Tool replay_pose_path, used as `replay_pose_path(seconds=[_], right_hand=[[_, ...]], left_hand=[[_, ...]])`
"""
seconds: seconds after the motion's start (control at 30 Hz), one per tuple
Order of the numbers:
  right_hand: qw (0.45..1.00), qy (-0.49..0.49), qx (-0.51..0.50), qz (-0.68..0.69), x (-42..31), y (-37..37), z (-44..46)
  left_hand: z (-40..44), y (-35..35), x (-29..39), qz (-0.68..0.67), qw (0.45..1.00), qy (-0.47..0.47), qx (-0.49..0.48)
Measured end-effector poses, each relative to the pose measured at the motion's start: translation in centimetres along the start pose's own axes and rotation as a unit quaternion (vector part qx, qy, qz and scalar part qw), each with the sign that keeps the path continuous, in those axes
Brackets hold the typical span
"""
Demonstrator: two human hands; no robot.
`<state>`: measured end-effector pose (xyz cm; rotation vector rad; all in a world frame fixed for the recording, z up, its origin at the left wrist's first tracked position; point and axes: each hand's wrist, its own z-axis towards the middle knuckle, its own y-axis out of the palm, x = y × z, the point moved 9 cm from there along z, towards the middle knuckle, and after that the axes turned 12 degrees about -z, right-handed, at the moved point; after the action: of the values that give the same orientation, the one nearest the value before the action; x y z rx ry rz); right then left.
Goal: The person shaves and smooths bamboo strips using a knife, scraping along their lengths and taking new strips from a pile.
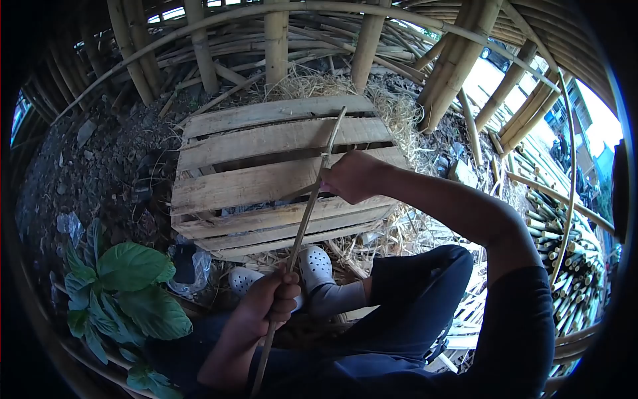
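A long thin bamboo stick slants from my lap up over a wooden slatted crate. My left hand is closed around the lower part of the stick, fingers wrapped over it. Higher up, at a node of the stick, my right hand is closed in a fist against it. From that fist a narrow dark blade points left across the stick, like that of a knife. A bit of pink shows at the fingers; most of the handle is hidden in my palm.
Left of me grows a leafy green plant. Thick bamboo posts stand behind the crate. A stack of cut bamboo poles lies at the right. My grey clogs rest close to the crate's near edge.
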<state>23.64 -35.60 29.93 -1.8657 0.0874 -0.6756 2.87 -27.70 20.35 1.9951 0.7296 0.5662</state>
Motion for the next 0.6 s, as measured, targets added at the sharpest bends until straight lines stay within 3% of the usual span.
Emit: replay_pose_path(seconds=[0.03,0.13,0.17,0.23,0.3,0.33,0.43,0.5,0.6], right_hand=[[1.000,-0.004,-0.001,-0.003,0.9,0.6,0.4],[0.992,0.117,0.025,0.046,4.2,1.2,0.3],[0.993,0.090,0.067,0.024,2.8,1.3,0.3],[0.999,-0.023,0.034,0.005,0.7,1.2,0.1],[0.993,0.084,0.084,0.006,5.1,1.1,-0.1],[0.994,0.104,0.042,-0.015,5.9,2.0,-0.1],[0.998,0.033,0.020,-0.045,2.3,1.2,-0.2],[0.988,0.125,0.085,-0.039,6.4,2.1,-1.0],[0.992,0.091,0.069,-0.059,5.2,1.1,-0.7]], left_hand=[[0.1,0.2,0.1,-0.007,1.000,0.007,-0.006],[0.4,0.0,-0.1,-0.018,1.000,0.014,-0.018],[0.7,-0.1,0.0,-0.022,0.999,0.002,-0.024],[0.8,0.0,-0.1,-0.029,0.999,-0.010,-0.030],[0.6,0.0,-0.3,-0.018,1.000,-0.004,-0.010],[0.7,-0.2,-0.4,-0.017,1.000,-0.005,-0.011],[1.3,-0.2,0.5,-0.008,1.000,-0.003,-0.029],[1.1,0.4,0.5,-0.016,0.999,0.000,-0.045],[2.1,0.4,0.5,-0.010,0.998,-0.009,-0.058]])
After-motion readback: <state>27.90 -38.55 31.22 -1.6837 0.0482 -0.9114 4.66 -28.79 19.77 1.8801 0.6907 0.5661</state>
